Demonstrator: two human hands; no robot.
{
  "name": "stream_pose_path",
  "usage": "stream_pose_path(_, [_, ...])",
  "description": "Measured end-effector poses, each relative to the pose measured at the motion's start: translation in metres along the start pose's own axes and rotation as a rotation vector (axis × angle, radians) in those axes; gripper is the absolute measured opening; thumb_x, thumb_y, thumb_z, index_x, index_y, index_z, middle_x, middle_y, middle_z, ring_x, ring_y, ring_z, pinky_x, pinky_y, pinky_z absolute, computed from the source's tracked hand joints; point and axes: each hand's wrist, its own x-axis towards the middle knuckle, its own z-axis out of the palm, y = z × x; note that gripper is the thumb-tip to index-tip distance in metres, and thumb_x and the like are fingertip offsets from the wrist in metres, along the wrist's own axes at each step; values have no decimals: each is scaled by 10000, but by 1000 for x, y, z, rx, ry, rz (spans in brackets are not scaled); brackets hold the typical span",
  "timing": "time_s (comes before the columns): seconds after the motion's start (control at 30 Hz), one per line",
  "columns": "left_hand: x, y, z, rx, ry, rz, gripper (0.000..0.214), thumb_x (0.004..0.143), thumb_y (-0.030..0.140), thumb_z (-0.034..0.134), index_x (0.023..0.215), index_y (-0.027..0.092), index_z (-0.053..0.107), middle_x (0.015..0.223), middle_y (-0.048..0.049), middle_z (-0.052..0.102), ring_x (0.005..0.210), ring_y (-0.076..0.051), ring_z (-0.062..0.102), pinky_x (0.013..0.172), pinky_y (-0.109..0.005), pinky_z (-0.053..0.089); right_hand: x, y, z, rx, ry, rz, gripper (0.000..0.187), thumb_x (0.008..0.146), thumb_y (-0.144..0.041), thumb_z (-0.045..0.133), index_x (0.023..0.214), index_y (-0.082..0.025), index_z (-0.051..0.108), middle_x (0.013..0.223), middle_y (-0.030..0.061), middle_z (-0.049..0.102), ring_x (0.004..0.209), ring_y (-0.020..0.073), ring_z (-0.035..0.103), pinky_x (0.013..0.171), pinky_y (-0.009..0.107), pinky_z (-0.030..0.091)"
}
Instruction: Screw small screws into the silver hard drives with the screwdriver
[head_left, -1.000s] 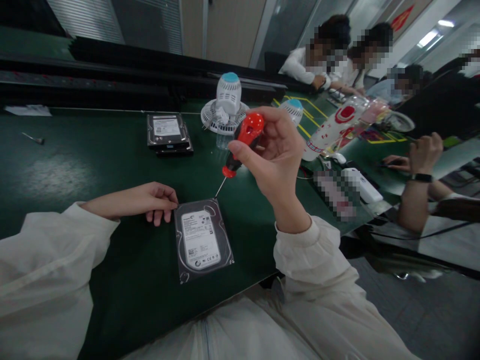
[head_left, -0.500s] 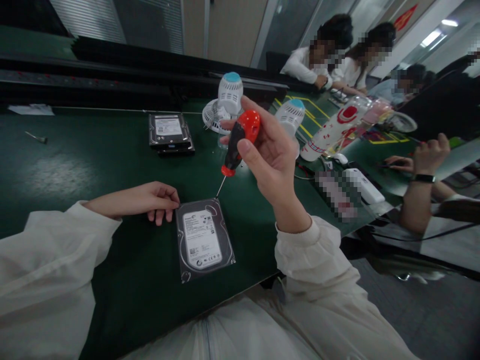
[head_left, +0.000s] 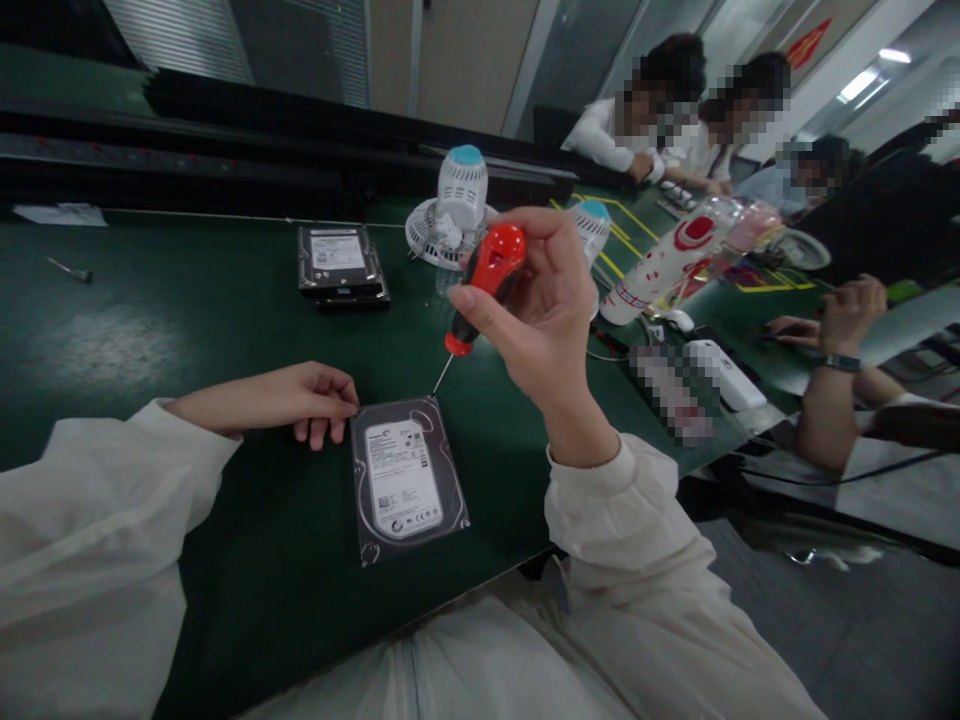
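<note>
The right hand (head_left: 546, 318) grips a screwdriver (head_left: 493, 268), fingers newly curled in, suggesting a regrip between turns; its tip stays at the far-right corner of the drive (head_left: 409, 472), flat on the table (head_left: 277, 590); the left hand (head_left: 321, 398) touches the far-left corner, pinch or rest unclear.

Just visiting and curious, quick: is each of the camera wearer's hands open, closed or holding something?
Left hand: loosely curled at the hard drive's far left corner; gripping or merely touching, can't tell.
Right hand: closed, holding a red-and-black screwdriver.
</note>
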Motion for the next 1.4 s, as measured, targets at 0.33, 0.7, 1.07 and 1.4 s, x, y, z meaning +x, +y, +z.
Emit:
stream_pose_path(0.33, [5, -6, -3, -21, -28, 5, 285, 793, 498, 747, 838, 227, 671, 674, -1, 724, 510, -108, 617, 453, -186, 452, 1, 3, -3, 33, -21, 18, 517, 828, -661, 687, 1192, -332, 524, 1182, 3, 665, 1057, 168, 698, 934, 362, 649])
stream_pose_path(0.7, [4, -7, -3, -22, -27, 9, 268, 808, 473, 734, 831, 219, 653, 659, 10, 714, 498, -102, 612, 440, -175, 447, 2, 2, -1, 71, 9, -37, 468, 818, -556, 753, 1153, -291, 564, 1103, 13, 669, 967, 148, 692, 875, 330, 645])
stream_pose_path(1.07, [5, -6, -4, -34, -23, 14, 251, 819, 453, 726, 832, 212, 656, 660, 13, 715, 491, -92, 609, 434, -164, 442, 1, 0, -4, 24, -68, -68, 449, 863, -531, 714, 1205, -298, 541, 1196, 28, 656, 1042, 162, 686, 915, 343, 640])
stream_pose_path(1.4, [4, -8, -4, -29, -19, 4, 256, 828, 461, 725, 868, 215, 668, 680, 14, 717, 527, -99, 627, 462, -170, 467, 0, -2, -1, 37, -68, -80, 464, 884, -541, 687, 1222, -308, 471, 1128, 10, 646, 952, 131, 702, 843, 305, 646])
